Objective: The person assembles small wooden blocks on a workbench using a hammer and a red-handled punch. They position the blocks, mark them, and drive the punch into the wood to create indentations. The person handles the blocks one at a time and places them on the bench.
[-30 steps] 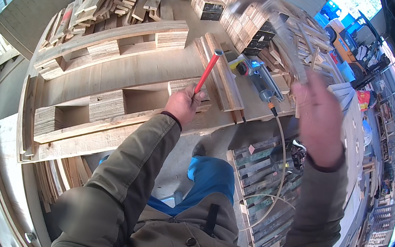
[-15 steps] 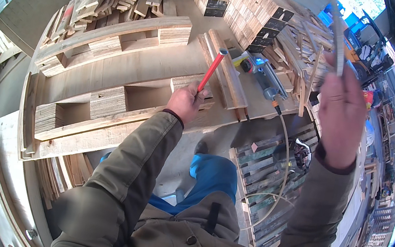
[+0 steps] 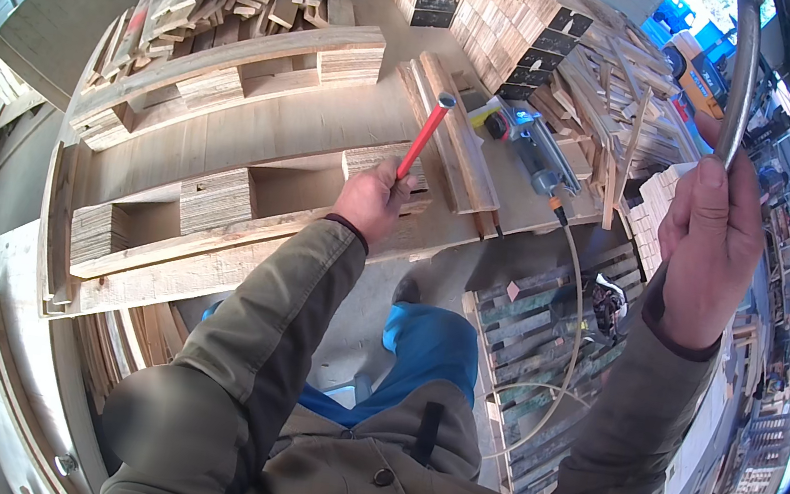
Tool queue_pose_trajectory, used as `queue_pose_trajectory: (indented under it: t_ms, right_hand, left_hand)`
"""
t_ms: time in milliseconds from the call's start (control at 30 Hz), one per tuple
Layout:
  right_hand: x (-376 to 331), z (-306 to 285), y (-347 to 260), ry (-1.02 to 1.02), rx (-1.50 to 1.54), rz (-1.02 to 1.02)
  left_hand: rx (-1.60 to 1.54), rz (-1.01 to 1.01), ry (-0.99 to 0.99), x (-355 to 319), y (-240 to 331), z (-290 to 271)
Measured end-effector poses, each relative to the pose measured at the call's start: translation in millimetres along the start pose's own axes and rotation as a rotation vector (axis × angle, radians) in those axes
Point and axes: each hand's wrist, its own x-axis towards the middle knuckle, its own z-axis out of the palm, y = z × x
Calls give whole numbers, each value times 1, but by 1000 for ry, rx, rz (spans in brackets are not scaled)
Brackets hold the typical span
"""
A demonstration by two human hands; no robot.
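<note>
You wear an olive-brown jacket [image 3: 321, 489] with a round dark button [image 3: 384, 478] in front and a narrow black strip [image 3: 428, 434]. A stitched seam lines your left sleeve [image 3: 278, 306]; snug dark cuffs [image 3: 349, 231] meet your bare left hand [image 3: 373, 207] and right hand [image 3: 716, 237]. Your trousers [image 3: 442, 347] are bright blue, your visible shoe [image 3: 407, 290] dark.

You have open air between your left grip [image 3: 376, 204] and your raised right grip [image 3: 714, 241] with its metal rod [image 3: 742, 84]. Over the desk [image 3: 515, 198], the red rod [image 3: 425, 138] juts up from your left grip, paired planks [image 3: 457, 147] bar the way just beyond it, and a hose-fed tool [image 3: 546, 179] lies past them, before a tall block stack [image 3: 512, 26]. A lane runs between front frame [image 3: 216, 202] and rear frame [image 3: 210, 92].
</note>
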Motion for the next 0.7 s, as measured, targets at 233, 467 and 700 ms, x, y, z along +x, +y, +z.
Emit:
queue_pose_trajectory:
  t_ms: [233,467,700]
  right_hand:
    - [-31,35,46,-366,-508,-78]
    - [-4,3,20,-103,-421,-21]
    - [-11,16,23,-41,-362,26]
  left_hand:
    - [-12,-17,-9,-1,-2,0]
    - [-50,-35,-32,1,0,-2]
    - [-59,-34,-30,-1,4,-3]
